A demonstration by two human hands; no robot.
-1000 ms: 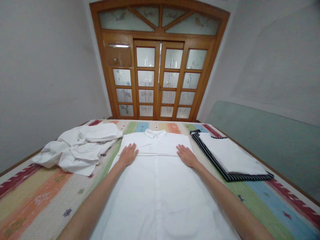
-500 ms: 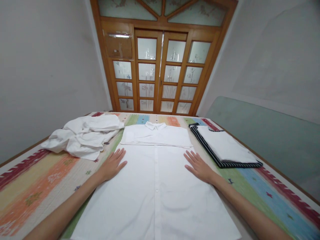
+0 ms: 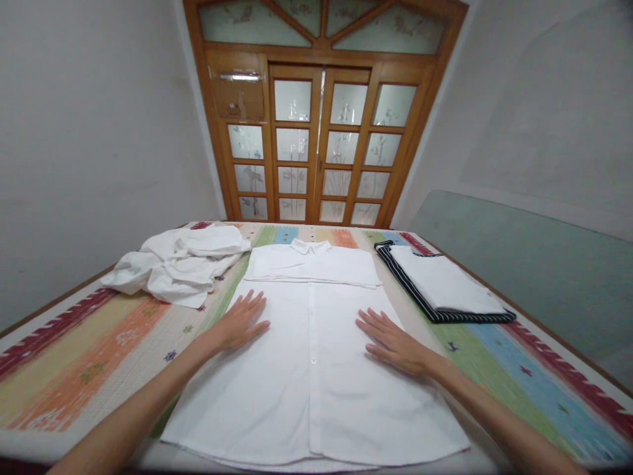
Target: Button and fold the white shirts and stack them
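A white button-up shirt lies front side up before me, its collar at the far end and its hem near the front edge. Across its upper part, the sleeves look folded in a flat band below the collar. My left hand rests with fingers spread on the shirt's left side. On the right side, my right hand lies flat on the fabric, fingers stretched out. Neither hand grips the cloth. Soft wrinkles run over the lower half of the shirt.
A crumpled white garment lies at the far left. At the right sits a folded white garment on a black-and-white striped one. Beneath everything is a colourful striped bedspread. Wooden glazed doors stand behind; a pale green panel leans right.
Both hands have slid inward over the shirt, toward its button strip, and slightly nearer to me on the right. The view has shifted, so the shirt's hem now shows.
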